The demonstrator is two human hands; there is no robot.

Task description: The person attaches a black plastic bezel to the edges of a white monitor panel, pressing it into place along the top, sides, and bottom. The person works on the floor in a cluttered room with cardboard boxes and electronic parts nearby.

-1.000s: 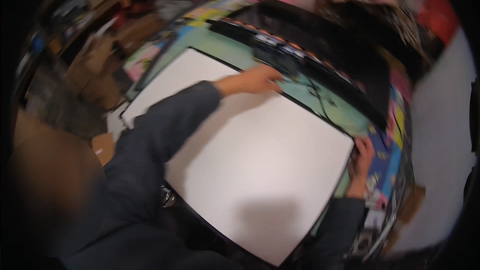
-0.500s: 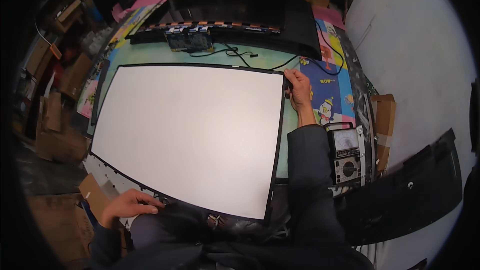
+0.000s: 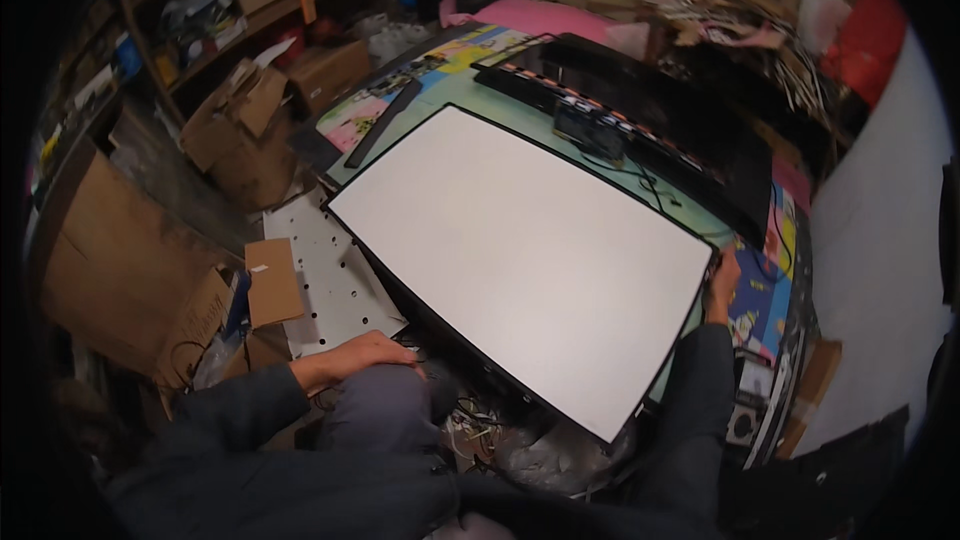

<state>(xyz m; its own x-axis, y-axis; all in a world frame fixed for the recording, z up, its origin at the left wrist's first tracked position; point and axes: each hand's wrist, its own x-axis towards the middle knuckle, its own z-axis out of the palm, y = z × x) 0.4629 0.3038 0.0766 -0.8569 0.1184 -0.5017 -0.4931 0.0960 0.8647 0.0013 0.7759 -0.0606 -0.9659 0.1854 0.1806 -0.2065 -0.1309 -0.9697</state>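
Note:
A large white rectangular screen panel (image 3: 530, 250) in a thin black frame lies across the table, its near edge overhanging toward me. My right hand (image 3: 724, 278) is closed around the frame at the far right corner, the fingers partly hidden. My left hand (image 3: 370, 352) lies palm down on my knee (image 3: 380, 405), fingers stretched out and holding nothing. It is apart from the panel's near left edge. Behind the panel, a green circuit board (image 3: 588, 130) stands against a black screen housing (image 3: 660, 90), with black cables beside it.
An analog multimeter (image 3: 748, 395) stands right of my right forearm. A white perforated metal sheet (image 3: 325, 280) and a cardboard piece (image 3: 275, 282) lie at left. Cardboard boxes (image 3: 240, 130) and shelves fill the far left. A dark panel (image 3: 835, 475) leans at lower right.
The view has swung left, so the scene appears shifted and tilted. My left hand has gone from beside the panel's near edge onto my knee. My right hand keeps the same corner.

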